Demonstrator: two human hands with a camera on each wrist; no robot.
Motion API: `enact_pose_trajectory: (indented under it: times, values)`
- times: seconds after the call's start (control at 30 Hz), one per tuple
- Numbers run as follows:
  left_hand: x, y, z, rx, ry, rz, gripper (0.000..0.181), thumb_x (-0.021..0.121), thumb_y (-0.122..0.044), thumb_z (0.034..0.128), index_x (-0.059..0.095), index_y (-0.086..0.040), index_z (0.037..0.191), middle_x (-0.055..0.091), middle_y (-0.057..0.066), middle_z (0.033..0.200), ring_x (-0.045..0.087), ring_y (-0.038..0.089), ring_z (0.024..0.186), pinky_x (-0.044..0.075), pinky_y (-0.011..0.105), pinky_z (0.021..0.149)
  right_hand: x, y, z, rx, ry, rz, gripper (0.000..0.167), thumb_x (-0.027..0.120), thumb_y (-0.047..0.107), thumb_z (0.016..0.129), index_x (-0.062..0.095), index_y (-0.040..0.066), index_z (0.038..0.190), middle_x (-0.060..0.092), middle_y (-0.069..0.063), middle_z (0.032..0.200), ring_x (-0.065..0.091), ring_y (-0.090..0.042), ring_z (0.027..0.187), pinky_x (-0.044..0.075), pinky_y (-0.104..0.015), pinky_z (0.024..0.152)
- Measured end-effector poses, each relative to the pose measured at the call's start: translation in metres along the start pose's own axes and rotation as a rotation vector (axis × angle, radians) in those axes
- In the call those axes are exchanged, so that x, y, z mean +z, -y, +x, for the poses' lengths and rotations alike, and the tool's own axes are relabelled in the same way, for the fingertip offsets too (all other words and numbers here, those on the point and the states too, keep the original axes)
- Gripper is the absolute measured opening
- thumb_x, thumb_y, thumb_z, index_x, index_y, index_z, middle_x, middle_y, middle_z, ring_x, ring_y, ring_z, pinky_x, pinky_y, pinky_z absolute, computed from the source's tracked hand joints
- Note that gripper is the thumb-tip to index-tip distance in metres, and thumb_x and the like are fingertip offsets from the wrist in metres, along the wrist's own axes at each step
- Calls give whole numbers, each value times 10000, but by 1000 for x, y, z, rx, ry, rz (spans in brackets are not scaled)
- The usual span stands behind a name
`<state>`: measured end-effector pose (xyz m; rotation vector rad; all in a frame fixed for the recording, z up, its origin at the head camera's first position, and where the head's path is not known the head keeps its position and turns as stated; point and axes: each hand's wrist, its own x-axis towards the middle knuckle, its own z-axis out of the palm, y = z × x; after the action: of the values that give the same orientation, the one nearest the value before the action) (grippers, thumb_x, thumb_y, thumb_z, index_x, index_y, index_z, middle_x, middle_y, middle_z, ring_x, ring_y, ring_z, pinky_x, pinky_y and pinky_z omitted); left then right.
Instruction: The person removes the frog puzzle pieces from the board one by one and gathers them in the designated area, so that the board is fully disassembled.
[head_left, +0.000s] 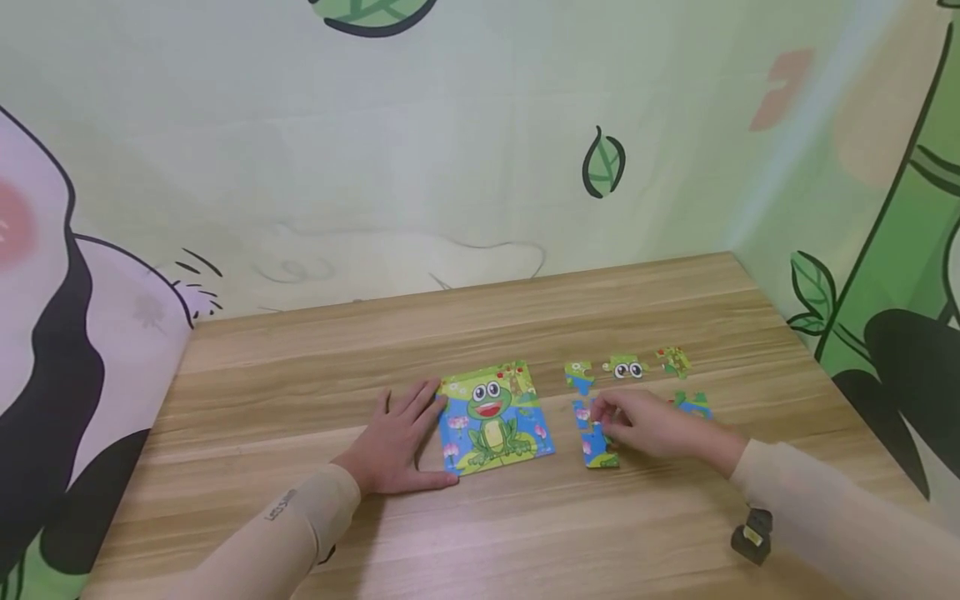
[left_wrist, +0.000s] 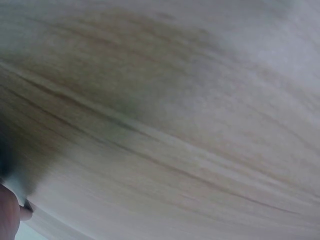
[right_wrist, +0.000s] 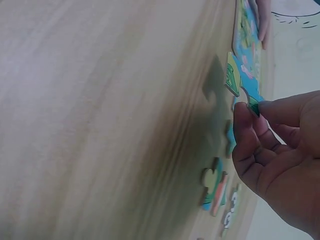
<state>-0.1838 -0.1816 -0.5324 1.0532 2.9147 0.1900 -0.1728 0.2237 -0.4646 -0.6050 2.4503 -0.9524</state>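
Note:
My left hand (head_left: 401,442) lies spread on the table, its fingertips and thumb touching the left edge of a square frog picture (head_left: 492,417). Between thumb and index finger, my right hand (head_left: 648,423) pinches a blue and green jigsaw piece (right_wrist: 233,75) with a pink flower. That hand partly covers another blue piece (head_left: 581,413) just beyond it. Loose pieces lie around the hand: a green and blue one (head_left: 578,375), one with the frog's eyes (head_left: 627,367), one with a tree (head_left: 675,361), and green-blue ones (head_left: 693,405) partly hidden behind the wrist.
The wooden table (head_left: 300,367) meets a pale wall (head_left: 480,167) printed with leaves at its back edge. A small black object (head_left: 752,537) shows beside the right sleeve. Mostly bare wood fills the left wrist view.

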Motion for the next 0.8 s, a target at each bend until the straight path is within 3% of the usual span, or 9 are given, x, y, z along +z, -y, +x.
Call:
enact_pose_trajectory:
  times: [0.2, 0.4, 0.6, 0.8]
  values:
    - [0, 0, -1, 2, -4, -4, 1141, 570, -857, 829, 338, -90, 1642, 208, 143, 1753, 226, 356, 1617, 222, 785, 1174, 5, -3, -4, 45, 23, -14, 131, 606, 56, 1032, 655, 49, 1153, 679, -8, 1018, 598, -115, 904, 526, -257, 780]
    - [-1, -1, -1, 6, -6, -2, 1135, 577, -846, 833, 341, -83, 1639, 214, 148, 1750, 227, 359, 1616, 226, 786, 1171, 6, -6, -4, 23, 24, -25, 109, 611, 52, 1029, 668, 55, 1121, 691, -6, 1023, 616, -108, 925, 539, -274, 802]
    - [-2, -2, -1, 2, -1, -4, 1134, 577, -844, 835, 340, -81, 1639, 212, 150, 1751, 221, 358, 1618, 226, 788, 1170, -1, -7, -2, 8, -39, -57, 141, 600, 49, 1029, 680, 54, 1144, 688, -37, 1045, 620, -129, 936, 546, -295, 824]
    - [-3, -3, -1, 2, 6, -6, 1135, 578, -846, 834, 346, -76, 1635, 215, 157, 1749, 221, 364, 1617, 226, 798, 1162, -6, 8, 7, -38, -82, -77, 201, 596, 59, 1045, 669, 6, 1225, 686, -76, 1077, 627, -150, 928, 544, -286, 799]
